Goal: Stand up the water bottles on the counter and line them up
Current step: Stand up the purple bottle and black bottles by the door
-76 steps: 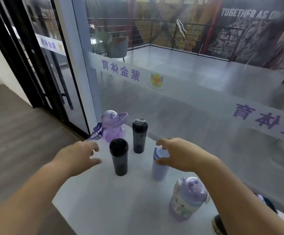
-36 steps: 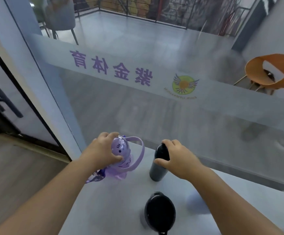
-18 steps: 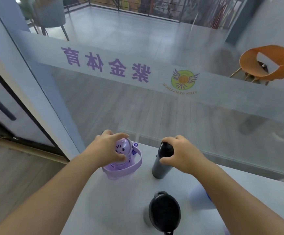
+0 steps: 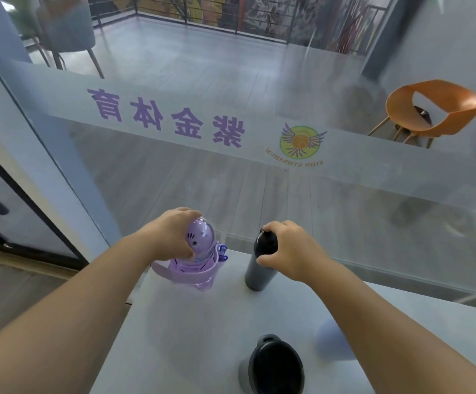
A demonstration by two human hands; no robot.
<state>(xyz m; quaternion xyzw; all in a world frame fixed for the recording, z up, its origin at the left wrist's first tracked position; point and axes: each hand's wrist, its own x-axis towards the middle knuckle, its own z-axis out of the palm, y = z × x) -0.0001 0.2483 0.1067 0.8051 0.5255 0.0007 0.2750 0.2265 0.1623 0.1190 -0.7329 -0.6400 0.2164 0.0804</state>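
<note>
**Head view, one moment.** Centre of frame: my left hand point(image 4: 171, 237) curls over the domed lid of the purple bottle point(image 4: 199, 265), thumb on the near face and fingers wrapped over the top. The bottle sits at the far left corner of the counter point(image 4: 188, 336), base apparently down, its strap handle drooping toward the edge.

Just to the right, my right hand point(image 4: 290, 248) grips the cap of the dark grey bottle point(image 4: 259, 271), thumb and fingers closed round it. This bottle stands upright, apart from the purple one and close to the glass wall point(image 4: 231, 180).

Lower centre: a black-lidded bottle point(image 4: 273, 365) stands upright. To its right a pale blue bottle point(image 4: 327, 342) shows partly behind my forearm.

Step in hand, as I judge it: seating the two held bottles in a row along the glass. To do it well I would:
- press each base flat before loosening my fingers;
- draw the purple one clear of the counter edge;
- match the gaps between neighbours.

The top-heavy dome could tip if let go askew.
</note>
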